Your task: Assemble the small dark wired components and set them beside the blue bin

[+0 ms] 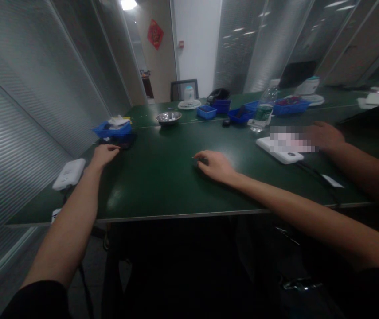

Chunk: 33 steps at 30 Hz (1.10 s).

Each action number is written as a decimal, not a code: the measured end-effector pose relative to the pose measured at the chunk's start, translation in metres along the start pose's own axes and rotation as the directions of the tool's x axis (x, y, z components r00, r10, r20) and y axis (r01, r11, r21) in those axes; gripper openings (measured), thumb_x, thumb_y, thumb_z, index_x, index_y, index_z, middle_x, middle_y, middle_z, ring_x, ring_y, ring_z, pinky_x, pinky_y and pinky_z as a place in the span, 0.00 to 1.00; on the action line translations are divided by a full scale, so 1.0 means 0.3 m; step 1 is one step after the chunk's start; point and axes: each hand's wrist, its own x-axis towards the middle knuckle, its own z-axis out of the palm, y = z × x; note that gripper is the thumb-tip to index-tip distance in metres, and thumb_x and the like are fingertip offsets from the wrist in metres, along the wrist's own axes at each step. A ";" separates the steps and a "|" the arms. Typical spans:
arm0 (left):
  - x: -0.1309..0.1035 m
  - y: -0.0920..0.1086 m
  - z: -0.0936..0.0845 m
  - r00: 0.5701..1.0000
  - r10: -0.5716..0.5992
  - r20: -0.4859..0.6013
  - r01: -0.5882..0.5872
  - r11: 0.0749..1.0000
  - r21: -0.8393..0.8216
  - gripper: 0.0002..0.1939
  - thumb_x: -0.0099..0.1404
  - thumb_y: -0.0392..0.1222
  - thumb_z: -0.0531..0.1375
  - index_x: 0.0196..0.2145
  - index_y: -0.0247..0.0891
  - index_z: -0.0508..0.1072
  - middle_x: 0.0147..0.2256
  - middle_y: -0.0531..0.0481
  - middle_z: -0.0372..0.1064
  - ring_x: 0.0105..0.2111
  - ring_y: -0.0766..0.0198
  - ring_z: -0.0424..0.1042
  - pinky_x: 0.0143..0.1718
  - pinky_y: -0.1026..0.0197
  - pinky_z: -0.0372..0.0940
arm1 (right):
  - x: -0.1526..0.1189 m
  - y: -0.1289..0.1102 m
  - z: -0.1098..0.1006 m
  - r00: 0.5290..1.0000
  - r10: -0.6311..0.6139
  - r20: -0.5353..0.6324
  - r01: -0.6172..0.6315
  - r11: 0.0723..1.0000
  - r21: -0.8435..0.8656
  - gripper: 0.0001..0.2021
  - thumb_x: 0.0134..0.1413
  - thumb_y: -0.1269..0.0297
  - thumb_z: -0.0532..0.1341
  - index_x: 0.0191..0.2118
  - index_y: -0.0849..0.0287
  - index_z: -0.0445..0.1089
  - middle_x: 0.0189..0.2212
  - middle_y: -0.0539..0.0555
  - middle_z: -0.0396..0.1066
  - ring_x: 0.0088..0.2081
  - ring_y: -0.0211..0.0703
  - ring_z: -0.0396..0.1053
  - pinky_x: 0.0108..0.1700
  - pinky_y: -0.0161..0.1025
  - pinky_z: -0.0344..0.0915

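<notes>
My left hand [105,155] reaches out at the left of the green table [156,186]. Its thumb and fingertips come together in a pinch; whatever may be between them is too small and blurred to make out. Just beyond it lies a dark flat item [127,141], in front of a blue basket [113,129] with white tissue in it. My right hand [218,165] rests low over the middle of the table, fingers curled around a small dark object [204,161]. A thin tip pokes out on its left side; the object's kind is unclear.
A steel bowl [168,118], several blue baskets [206,112] and a water bottle [264,110] stand farther back. White devices with cables lie left [69,173] and right [277,150]. Another person's hand [327,136] is at the right, beside a pixelated patch.
</notes>
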 end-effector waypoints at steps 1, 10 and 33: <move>-0.002 0.004 -0.003 1.000 -0.012 -0.002 0.012 1.000 -0.005 0.17 0.68 0.44 0.65 0.52 0.37 0.85 0.48 0.40 0.81 0.50 0.47 0.78 0.56 0.53 0.68 | 0.000 0.001 0.001 1.000 -0.003 0.000 0.003 1.000 0.000 0.14 0.67 0.64 0.61 0.55 0.55 0.77 0.52 0.56 0.79 0.49 0.50 0.76 0.51 0.44 0.71; -0.010 0.026 -0.027 0.993 -0.118 0.023 0.119 0.989 -0.091 0.17 0.67 0.40 0.69 0.53 0.37 0.84 0.45 0.44 0.82 0.41 0.59 0.77 0.47 0.61 0.67 | -0.002 0.004 0.000 1.000 -0.010 0.010 0.010 1.000 0.013 0.15 0.67 0.65 0.61 0.56 0.56 0.77 0.52 0.56 0.79 0.50 0.51 0.76 0.52 0.45 0.71; -0.019 -0.026 0.009 0.991 0.047 -0.124 -0.040 0.997 0.062 0.17 0.70 0.39 0.60 0.51 0.36 0.85 0.47 0.39 0.82 0.52 0.48 0.78 0.60 0.52 0.67 | -0.005 -0.007 -0.006 0.999 -0.003 0.032 0.002 1.000 0.010 0.15 0.67 0.64 0.62 0.56 0.55 0.76 0.53 0.57 0.79 0.50 0.51 0.76 0.52 0.46 0.71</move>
